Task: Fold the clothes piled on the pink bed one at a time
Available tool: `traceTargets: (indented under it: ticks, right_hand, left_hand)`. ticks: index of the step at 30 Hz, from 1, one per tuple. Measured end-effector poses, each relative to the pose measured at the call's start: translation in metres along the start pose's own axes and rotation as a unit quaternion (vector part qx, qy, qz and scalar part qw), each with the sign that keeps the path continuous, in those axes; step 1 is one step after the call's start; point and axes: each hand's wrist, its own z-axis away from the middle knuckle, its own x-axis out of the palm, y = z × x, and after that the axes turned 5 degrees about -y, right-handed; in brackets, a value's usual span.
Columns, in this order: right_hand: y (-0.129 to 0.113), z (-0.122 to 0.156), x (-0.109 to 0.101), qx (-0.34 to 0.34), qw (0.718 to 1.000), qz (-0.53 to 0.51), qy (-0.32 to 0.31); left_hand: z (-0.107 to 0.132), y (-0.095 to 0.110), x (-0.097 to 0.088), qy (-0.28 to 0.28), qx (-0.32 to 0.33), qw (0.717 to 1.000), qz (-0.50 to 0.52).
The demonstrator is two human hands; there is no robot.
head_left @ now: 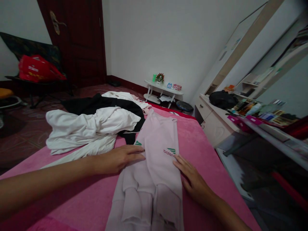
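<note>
A pale pink sweatshirt (156,150) with green lettering lies folded lengthwise on the pink bedspread (204,150). My left hand (117,158) lies flat on the garment's left edge, fingers stretched out. My right hand (191,179) rests open against its right edge, just below the green logo. Neither hand grips anything. The sleeves are tucked under the folded panel near me.
A heap of white clothes (89,128) and black clothes (103,104) lies on the bed's far left. A dresser (216,122) with a black bag and clutter stands right. A small white shelf (163,91) stands by the wall, a dark door (77,41) behind.
</note>
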Motion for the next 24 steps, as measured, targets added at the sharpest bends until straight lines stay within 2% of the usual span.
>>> traceTargets:
  ticks: [3,6,8,14,18,20,24]
  right_hand:
    - [-0.019,0.013,0.005,-0.029,0.999,0.018,0.008]
    - [-0.031,0.007,0.015,-0.059,0.998,0.016,0.012]
    - [-0.034,-0.002,0.021,-0.067,0.998,0.007,0.014]
    - [-0.034,-0.019,0.018,-0.075,0.994,-0.067,0.051]
    - [-0.049,-0.019,0.006,-0.087,0.982,-0.116,0.122]
    - [-0.060,-0.017,0.001,-0.105,0.974,-0.133,0.150]
    - [-0.074,-0.008,-0.003,-0.142,0.963,-0.167,0.157]
  left_hand:
    - [0.016,0.017,-0.013,-0.053,0.024,0.998,-0.039]
    - [0.019,0.035,-0.018,-0.095,0.055,0.993,-0.047]
    - [0.017,0.043,-0.018,-0.103,0.075,0.991,-0.039]
    - [0.018,0.040,-0.015,-0.094,0.110,0.989,-0.021]
    - [0.021,0.041,-0.017,-0.104,0.117,0.988,0.006]
    - [0.020,0.051,-0.021,-0.096,0.121,0.986,0.062]
    - [0.018,0.082,-0.033,-0.026,0.109,0.971,0.209]
